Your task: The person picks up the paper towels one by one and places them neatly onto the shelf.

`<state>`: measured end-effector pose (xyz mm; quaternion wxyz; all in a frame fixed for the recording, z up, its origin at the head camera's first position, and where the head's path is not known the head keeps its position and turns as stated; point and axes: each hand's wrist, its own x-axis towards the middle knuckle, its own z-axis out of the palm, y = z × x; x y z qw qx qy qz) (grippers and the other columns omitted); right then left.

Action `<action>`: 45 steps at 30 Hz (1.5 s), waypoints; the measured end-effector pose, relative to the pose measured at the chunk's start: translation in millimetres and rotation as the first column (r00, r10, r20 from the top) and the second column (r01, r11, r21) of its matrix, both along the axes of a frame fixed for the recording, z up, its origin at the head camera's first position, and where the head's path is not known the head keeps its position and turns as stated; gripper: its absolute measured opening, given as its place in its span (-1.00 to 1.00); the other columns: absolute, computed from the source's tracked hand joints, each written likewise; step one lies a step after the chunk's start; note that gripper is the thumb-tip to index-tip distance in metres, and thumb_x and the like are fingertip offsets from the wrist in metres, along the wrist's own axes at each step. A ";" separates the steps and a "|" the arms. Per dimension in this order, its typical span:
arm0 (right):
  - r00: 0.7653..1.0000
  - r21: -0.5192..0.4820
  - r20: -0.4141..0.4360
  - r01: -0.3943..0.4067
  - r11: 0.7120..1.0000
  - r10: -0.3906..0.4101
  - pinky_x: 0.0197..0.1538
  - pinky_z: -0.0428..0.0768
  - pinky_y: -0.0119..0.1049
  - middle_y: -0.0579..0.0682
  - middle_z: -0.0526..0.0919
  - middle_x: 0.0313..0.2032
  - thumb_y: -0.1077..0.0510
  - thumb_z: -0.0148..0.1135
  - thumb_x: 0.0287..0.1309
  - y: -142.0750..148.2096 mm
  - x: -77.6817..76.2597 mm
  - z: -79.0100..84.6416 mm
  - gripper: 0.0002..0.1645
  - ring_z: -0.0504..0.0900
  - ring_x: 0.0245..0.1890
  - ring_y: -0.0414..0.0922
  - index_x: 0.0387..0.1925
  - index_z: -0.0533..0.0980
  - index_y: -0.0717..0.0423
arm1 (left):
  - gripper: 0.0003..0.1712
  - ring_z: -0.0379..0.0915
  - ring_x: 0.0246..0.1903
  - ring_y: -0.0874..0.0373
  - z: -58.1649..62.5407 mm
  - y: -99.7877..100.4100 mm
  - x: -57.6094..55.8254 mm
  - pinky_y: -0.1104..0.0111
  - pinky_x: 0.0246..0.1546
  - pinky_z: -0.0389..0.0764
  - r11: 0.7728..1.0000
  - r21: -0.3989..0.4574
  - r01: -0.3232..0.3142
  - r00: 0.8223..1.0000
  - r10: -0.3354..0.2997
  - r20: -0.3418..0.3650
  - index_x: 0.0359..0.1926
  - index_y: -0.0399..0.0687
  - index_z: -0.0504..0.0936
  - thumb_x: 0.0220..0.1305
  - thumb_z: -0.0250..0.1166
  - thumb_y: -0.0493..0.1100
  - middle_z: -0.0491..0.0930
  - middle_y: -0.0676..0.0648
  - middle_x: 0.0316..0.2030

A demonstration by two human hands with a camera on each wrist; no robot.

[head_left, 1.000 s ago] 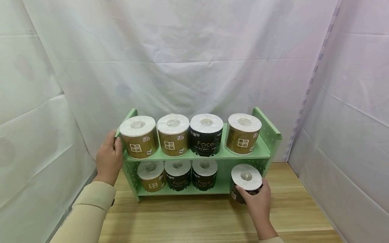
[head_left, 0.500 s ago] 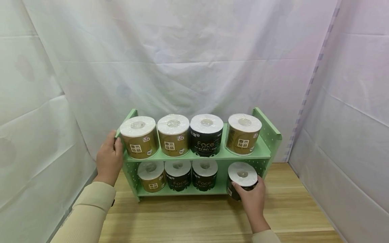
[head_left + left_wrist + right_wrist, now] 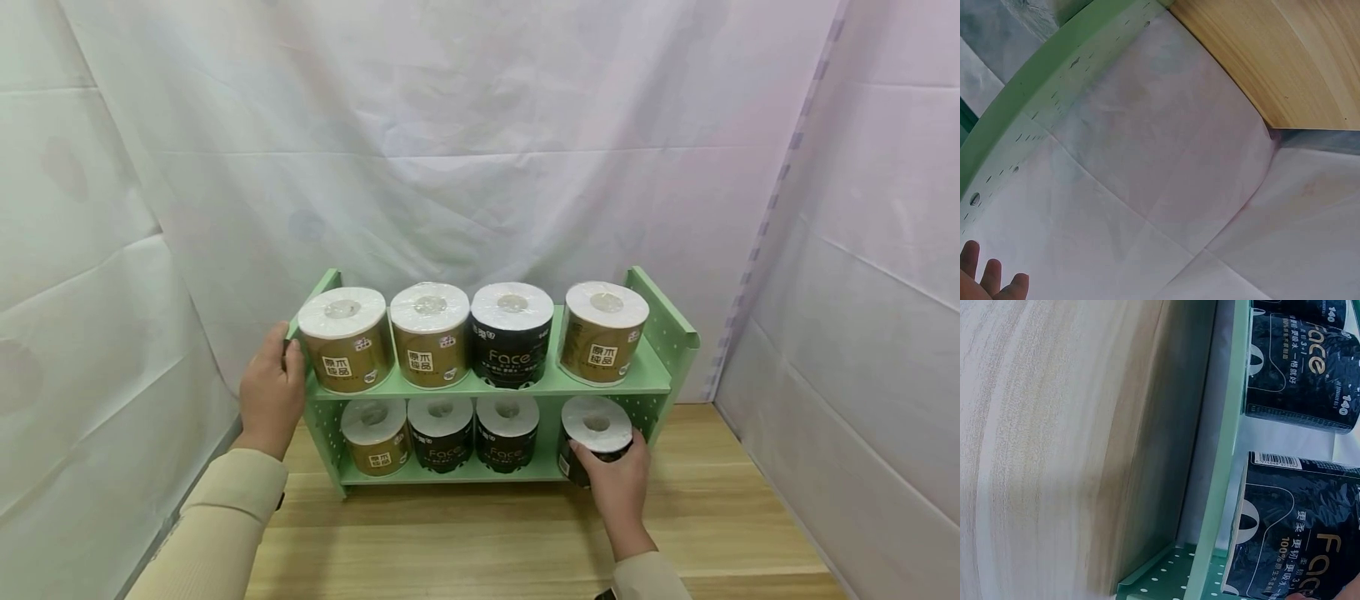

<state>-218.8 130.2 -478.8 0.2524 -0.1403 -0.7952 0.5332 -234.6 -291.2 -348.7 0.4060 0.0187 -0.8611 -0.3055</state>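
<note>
My right hand [image 3: 621,492] grips a black-wrapped toilet paper roll [image 3: 597,427] by its near side, at the right end of the lower tier of a green two-tier shelf [image 3: 480,479]. The right wrist view shows this roll [image 3: 1291,531] close up, with a fingertip at the bottom edge. My left hand [image 3: 272,392] holds the front corner of the shelf's left side panel. In the left wrist view its fingers [image 3: 991,275] lie beside the panel [image 3: 1029,87]; the thumb is out of that view. Left of the gripped roll stand a gold roll [image 3: 375,437] and two black ones [image 3: 441,433].
The upper tier carries three gold rolls [image 3: 347,342] and one black roll [image 3: 512,337], with a gap left of the rightmost gold one. The shelf stands on a wood-grain table [image 3: 450,550]. White cloth [image 3: 465,167] hangs at the back and sides.
My right hand has moved the black roll leftward and back, farther over the lower tier, and the roll is less tilted. The left hand stays at the side panel.
</note>
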 end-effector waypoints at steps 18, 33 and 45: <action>0.998 -0.013 -0.049 0.027 1.000 -0.028 0.24 0.28 0.12 0.32 0.37 0.14 0.10 0.61 -0.24 -2.2 -11.0 -8.5 0.06 0.35 0.18 0.21 0.23 0.23 0.40 | -0.65 0.37 -0.34 -0.27 -0.7 0.0 0.0 -0.14 -0.29 0.38 1.000 0.006 0.000 1.000 0.000 0.006 0.15 -0.15 0.41 0.48 -0.09 -0.11 0.50 -0.34 -0.30; 0.991 -0.010 -0.131 0.029 1.000 -0.030 0.22 0.32 0.03 0.28 0.45 0.09 0.15 0.62 -0.29 -1.2 -23.4 -14.1 0.00 0.43 0.11 0.13 0.18 0.28 0.39 | -0.66 0.35 -0.36 -0.25 -1.2 -1.1 -1.3 -0.11 -0.32 0.38 1.000 0.007 -0.002 1.000 0.002 0.013 0.14 -0.12 0.40 0.48 -0.10 -0.10 0.48 -0.32 -0.33; 0.990 -0.010 -0.140 0.022 1.000 -0.023 0.20 0.35 0.00 0.26 0.47 0.07 0.14 0.62 -0.27 -1.3 -26.3 -14.4 -0.04 0.45 0.09 0.11 0.16 0.30 0.37 | -0.64 0.34 -0.36 -0.25 0.3 0.1 0.6 -0.11 -0.32 0.36 1.000 0.013 -0.004 1.000 0.004 0.023 0.16 -0.13 0.40 0.48 -0.10 -0.11 0.49 -0.33 -0.32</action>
